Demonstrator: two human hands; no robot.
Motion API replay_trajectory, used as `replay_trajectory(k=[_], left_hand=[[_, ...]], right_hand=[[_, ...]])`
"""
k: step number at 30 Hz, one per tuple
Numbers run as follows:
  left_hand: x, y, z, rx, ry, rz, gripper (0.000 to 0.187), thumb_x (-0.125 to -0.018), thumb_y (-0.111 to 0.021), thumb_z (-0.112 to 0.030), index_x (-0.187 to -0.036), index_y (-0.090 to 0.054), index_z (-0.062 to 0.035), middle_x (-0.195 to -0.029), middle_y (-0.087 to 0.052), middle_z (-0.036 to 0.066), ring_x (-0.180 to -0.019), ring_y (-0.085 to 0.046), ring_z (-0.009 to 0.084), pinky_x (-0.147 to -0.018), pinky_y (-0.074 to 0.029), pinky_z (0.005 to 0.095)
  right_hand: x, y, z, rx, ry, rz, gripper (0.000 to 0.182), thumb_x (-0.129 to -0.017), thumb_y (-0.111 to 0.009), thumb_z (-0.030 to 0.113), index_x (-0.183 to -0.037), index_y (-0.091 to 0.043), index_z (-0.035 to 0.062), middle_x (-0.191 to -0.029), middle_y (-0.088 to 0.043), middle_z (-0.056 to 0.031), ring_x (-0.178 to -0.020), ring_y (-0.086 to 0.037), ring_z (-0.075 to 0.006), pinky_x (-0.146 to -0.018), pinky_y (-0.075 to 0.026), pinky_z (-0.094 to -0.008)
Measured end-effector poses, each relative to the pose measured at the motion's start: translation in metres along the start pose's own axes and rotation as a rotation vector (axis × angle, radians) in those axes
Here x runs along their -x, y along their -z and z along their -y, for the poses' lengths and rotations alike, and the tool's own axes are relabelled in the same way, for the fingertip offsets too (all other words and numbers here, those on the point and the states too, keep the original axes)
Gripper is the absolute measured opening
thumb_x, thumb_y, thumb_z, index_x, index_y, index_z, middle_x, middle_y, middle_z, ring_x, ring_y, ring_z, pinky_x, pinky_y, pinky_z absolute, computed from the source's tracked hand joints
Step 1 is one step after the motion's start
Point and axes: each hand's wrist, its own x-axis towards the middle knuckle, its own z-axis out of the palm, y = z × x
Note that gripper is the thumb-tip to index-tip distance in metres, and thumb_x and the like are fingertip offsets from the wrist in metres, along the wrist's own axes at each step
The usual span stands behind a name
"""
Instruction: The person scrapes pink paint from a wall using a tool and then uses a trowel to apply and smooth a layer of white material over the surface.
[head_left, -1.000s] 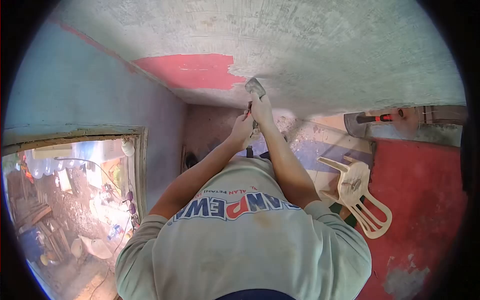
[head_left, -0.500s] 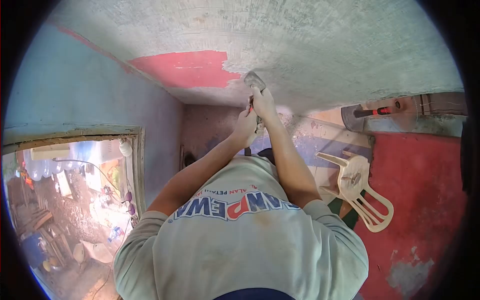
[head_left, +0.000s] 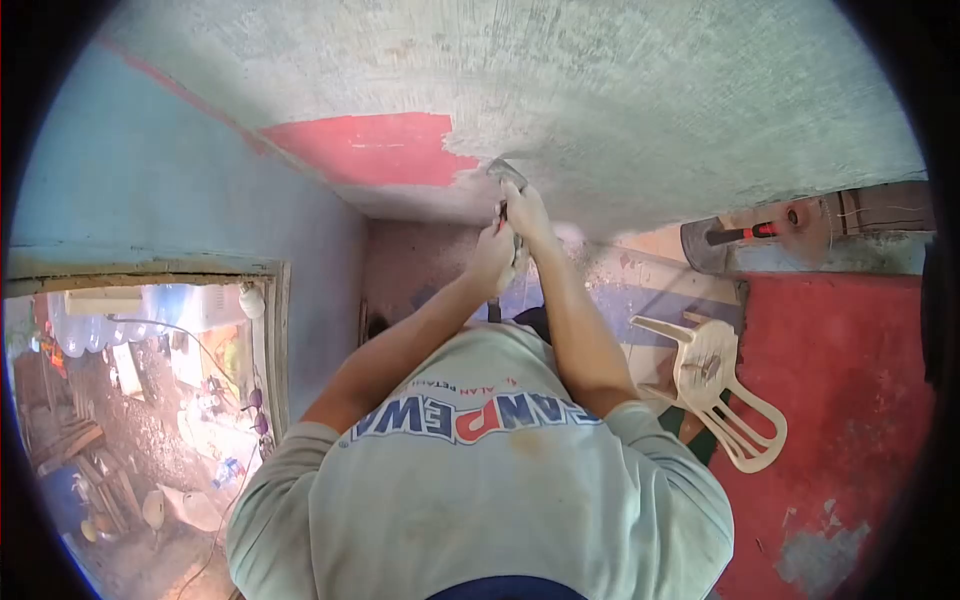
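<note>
Both my arms reach forward to a grey, scraped wall (head_left: pixel 620 90). My right hand (head_left: pixel 525 212) grips a metal scraper (head_left: pixel 507 171) whose blade presses flat on the wall. It sits right at the edge of a patch of red paint (head_left: pixel 375 148). My left hand (head_left: pixel 492 255) is clasped just below, around the scraper's handle, where a bit of red shows. My grey printed shirt (head_left: pixel 480 480) fills the lower middle of the view.
A white plastic chair (head_left: pixel 715 385) stands to the right on a red surface (head_left: pixel 840 400). A red-handled tool (head_left: pixel 745 234) lies on a ledge at upper right. At left a blue wall (head_left: pixel 150 170) holds a framed opening (head_left: pixel 150 400) onto a cluttered yard.
The scraper slid a little up the wall and came back down by the red patch. Both hands have kept their grip.
</note>
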Motion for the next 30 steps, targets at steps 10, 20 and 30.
replay_trajectory(k=[10,20,30], left_hand=[[0.011,0.004,-0.003,-0.038,-0.01,-0.008,0.025,-0.107,-0.05,-0.034,-0.099,-0.054,-0.0109,-0.076,-0.055,-0.002,-0.055,-0.051,0.0083,-0.046,-0.04,0.026],[0.004,0.026,-0.001,-0.043,0.041,0.034,0.023,-0.107,-0.049,-0.034,-0.105,-0.055,-0.0117,-0.078,-0.056,-0.001,-0.056,-0.051,0.0102,-0.047,-0.039,0.0274],[-0.006,-0.009,0.004,0.007,0.066,0.039,0.024,-0.108,-0.049,-0.037,-0.104,-0.054,-0.0141,-0.079,-0.052,-0.003,-0.062,-0.051,0.0089,-0.051,-0.042,0.0265]], right_hand=[[0.021,-0.01,0.003,-0.277,-0.12,0.047,0.027,-0.101,-0.051,0.028,-0.104,-0.053,0.0007,-0.064,-0.057,-0.0076,-0.048,-0.056,-0.0178,-0.045,-0.046,-0.034],[0.035,-0.017,0.023,-0.324,-0.229,0.035,0.026,-0.099,-0.052,0.026,-0.103,-0.055,0.0007,-0.066,-0.058,-0.0068,-0.052,-0.056,-0.0164,-0.049,-0.047,-0.0332],[0.028,0.024,0.035,-0.299,-0.24,0.093,0.032,-0.099,-0.053,0.028,-0.09,-0.055,-0.0028,-0.067,-0.06,-0.0094,-0.052,-0.058,-0.0192,-0.048,-0.048,-0.0359]])
